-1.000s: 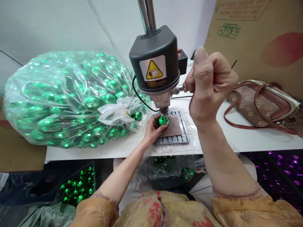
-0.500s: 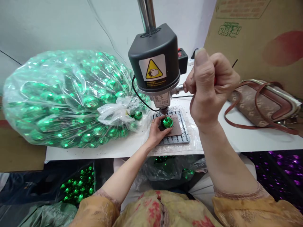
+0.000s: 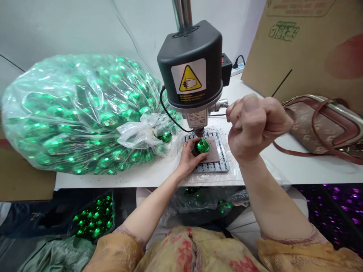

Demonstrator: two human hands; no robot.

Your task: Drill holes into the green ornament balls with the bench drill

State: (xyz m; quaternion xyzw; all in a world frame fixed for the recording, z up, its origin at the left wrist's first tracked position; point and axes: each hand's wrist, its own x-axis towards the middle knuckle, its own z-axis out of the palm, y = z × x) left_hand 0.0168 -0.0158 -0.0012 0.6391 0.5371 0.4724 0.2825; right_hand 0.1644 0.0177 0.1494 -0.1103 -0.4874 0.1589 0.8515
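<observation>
A shiny green faceted ball [image 3: 203, 146] sits on a brown board [image 3: 212, 155] over the slotted metal base [image 3: 224, 160] of a small drill press [image 3: 190, 68]. Thumb and fingers of my left hand [image 3: 189, 156] grip the ball from its left side. Right above the ball is the drill chuck [image 3: 199, 132]; I cannot tell whether the bit is inside the ball. Closed in a fist, my right hand [image 3: 256, 122] is at the end of the press's feed lever [image 3: 222, 103], whose grip is hidden by the fingers.
A big clear bag [image 3: 85, 113] full of green balls lies left of the press. At right are a brown handbag [image 3: 326, 124] and a large cardboard box [image 3: 306, 49]. Below the table edge stand a crate of green balls [image 3: 95, 219] and purple shiny pieces [image 3: 340, 204].
My right fist has swung lower and tipped forward with the feed lever. My left hand keeps the ball in place under the chuck. The view has shifted slightly.
</observation>
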